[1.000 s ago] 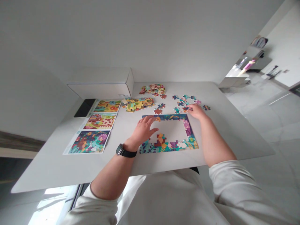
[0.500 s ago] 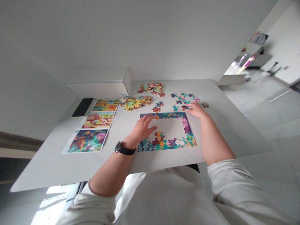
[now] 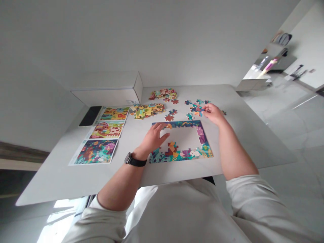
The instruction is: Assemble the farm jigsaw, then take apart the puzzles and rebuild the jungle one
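Observation:
A partly assembled jigsaw puzzle (image 3: 186, 154) lies in front of me, its colourful border around a bare middle. My left hand (image 3: 155, 136) rests over its left side, fingers spread and touching the top left edge. Beyond the puzzle's top right corner, my right hand (image 3: 212, 113) pinches a puzzle piece (image 3: 198, 112) with some orange and blue on it. That piece is just above a loose group of dark and teal pieces (image 3: 193, 106). A single teal piece (image 3: 189, 116) lies near the puzzle's top edge.
Yellow pieces (image 3: 146, 111) and red-green pieces (image 3: 164, 93) are heaped farther back. Picture sheets (image 3: 96, 152) and a black phone (image 3: 90, 116) lie at the left, before a white box (image 3: 103, 96). The white table (image 3: 131, 175) meets a wall behind.
My right hand has lifted an orange and blue puzzle piece and moved slightly away from me, over the loose pieces. The left hand stays on the puzzle.

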{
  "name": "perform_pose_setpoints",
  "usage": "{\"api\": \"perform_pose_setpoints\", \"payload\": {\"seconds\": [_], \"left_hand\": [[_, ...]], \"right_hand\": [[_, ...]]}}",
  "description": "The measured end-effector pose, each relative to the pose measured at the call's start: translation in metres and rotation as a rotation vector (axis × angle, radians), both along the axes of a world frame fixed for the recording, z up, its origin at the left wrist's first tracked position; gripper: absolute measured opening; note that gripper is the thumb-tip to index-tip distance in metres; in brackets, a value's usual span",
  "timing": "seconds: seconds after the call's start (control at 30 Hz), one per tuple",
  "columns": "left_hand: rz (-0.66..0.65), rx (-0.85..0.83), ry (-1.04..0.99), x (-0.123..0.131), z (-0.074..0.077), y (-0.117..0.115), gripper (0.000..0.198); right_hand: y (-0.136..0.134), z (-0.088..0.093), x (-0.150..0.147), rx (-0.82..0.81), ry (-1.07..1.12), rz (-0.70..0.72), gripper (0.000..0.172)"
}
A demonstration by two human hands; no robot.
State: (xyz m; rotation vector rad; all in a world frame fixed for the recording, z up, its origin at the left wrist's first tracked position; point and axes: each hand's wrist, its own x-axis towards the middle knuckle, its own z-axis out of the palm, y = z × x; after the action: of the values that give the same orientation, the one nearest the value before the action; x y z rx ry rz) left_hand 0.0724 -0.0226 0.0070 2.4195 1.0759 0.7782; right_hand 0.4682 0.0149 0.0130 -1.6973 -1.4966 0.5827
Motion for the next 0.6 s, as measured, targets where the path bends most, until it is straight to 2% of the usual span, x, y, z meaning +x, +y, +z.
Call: {"api": "perform_pose_setpoints", "payload": {"seconds": [0.1, 0.23, 0.33, 0.4, 0.5, 0.6], "left_hand": [[0.034, -0.075, -0.131, 0.003, 0.003, -0.002, 0.034], [0.078, -0.351, -0.361, 0.009, 0.004, -0.005, 0.042], [0.015, -0.558, -0.491, 0.012, 0.005, -0.006, 0.052], [-0.015, -0.634, -0.524, 0.014, 0.007, -0.006, 0.055], [-0.002, -0.67, -0.526, 0.015, 0.009, -0.007, 0.056], [0.033, -0.684, -0.556, 0.016, 0.011, -0.007, 0.056]], "right_hand": [[-0.014, 0.022, -0.039, 0.04, 0.152, 0.174, 0.03], [-0.036, 0.037, -0.099, 0.007, 0.25, 0.374, 0.029], [-0.046, 0.033, -0.13, -0.031, 0.309, 0.448, 0.029], [-0.048, 0.028, -0.141, -0.057, 0.33, 0.478, 0.03], [-0.047, 0.02, -0.149, -0.093, 0.341, 0.504, 0.032], [-0.046, 0.016, -0.152, -0.112, 0.35, 0.47, 0.034]]}}
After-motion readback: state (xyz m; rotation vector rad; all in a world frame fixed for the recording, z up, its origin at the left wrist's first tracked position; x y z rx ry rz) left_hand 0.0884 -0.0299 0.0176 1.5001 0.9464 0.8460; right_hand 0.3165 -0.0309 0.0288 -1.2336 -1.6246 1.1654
